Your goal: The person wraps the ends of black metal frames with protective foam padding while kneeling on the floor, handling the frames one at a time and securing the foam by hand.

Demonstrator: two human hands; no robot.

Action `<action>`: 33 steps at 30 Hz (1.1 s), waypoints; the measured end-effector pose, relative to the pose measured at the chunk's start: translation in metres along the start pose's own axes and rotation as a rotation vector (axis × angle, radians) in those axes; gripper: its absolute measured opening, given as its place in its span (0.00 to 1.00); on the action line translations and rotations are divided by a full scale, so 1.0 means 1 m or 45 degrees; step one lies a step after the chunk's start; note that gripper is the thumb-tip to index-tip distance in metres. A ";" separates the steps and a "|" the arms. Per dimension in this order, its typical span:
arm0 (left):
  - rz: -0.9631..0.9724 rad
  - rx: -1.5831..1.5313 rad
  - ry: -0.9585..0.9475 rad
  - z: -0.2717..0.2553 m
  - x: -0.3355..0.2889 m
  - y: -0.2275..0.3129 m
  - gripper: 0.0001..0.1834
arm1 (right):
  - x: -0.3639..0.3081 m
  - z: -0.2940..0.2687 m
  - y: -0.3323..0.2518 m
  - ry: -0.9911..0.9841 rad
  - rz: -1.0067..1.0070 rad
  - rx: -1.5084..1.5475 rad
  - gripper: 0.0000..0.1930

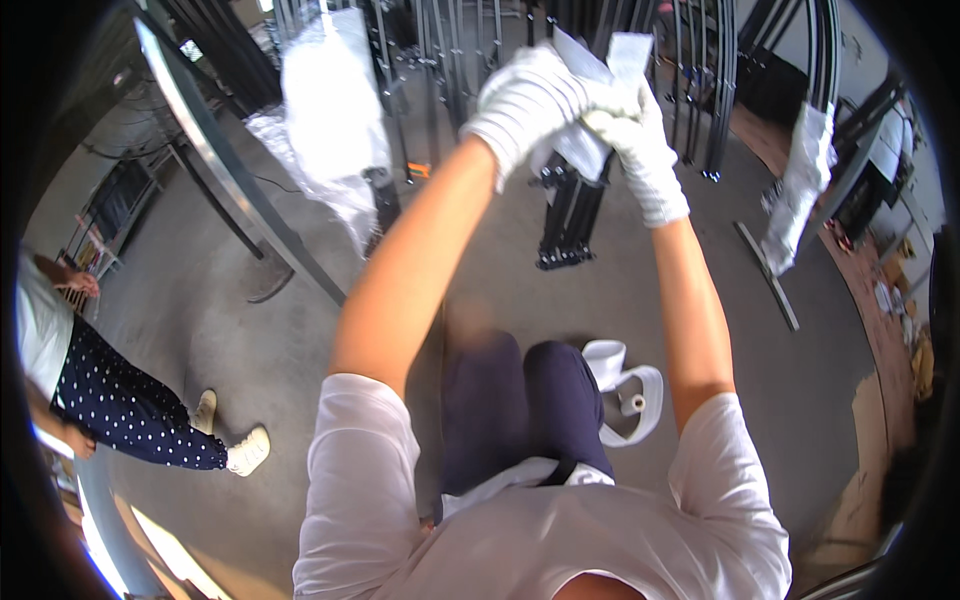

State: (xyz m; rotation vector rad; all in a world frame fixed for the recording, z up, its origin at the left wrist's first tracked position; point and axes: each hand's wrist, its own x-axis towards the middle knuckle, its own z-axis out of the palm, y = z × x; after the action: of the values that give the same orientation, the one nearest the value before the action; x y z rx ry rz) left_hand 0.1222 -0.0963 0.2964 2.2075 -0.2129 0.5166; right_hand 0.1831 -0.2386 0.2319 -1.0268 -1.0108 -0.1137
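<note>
Both my hands, in white gloves, are raised close together at a hanging bundle of black metal bars (pixel 572 222). My left hand (pixel 532 98) is closed round the bundle's white wrapping sheet (pixel 630 56), its fingertips hidden behind the glove. From the other side my right hand (pixel 640 150) pinches the same sheet, its fingers bent inward. Thin white material sticks up above the hands and shows again just below them. The bars' lower ends hang bare beneath the wrapping, above the floor.
Left of my arms hangs a bundle in clear plastic (pixel 335 110); another wrapped bundle (pixel 800 190) is at the right. Black bars hang behind. A loose white strip roll (pixel 640 402) lies by my knees. A person in dotted trousers (pixel 130 400) stands left, near a slanting metal post (pixel 225 150).
</note>
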 end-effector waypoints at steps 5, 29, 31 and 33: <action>0.304 -0.505 0.381 0.010 -0.050 -0.016 0.44 | 0.006 0.003 -0.006 0.032 -0.108 -0.113 0.24; -0.078 -1.389 0.684 0.080 -0.099 -0.104 0.22 | 0.014 -0.026 0.002 -0.026 -0.116 -0.213 0.18; -0.019 -0.938 0.749 0.078 -0.091 -0.102 0.21 | 0.015 -0.026 0.001 -0.025 -0.119 -0.222 0.18; 0.218 -0.045 0.828 0.077 -0.088 -0.089 0.20 | 0.013 -0.019 -0.003 -0.056 -0.156 -0.190 0.17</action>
State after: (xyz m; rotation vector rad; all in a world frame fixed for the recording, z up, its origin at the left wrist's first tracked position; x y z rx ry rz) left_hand 0.0943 -0.1013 0.1525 1.8810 -0.0606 1.2757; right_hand 0.2010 -0.2499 0.2414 -1.1069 -1.1184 -0.2713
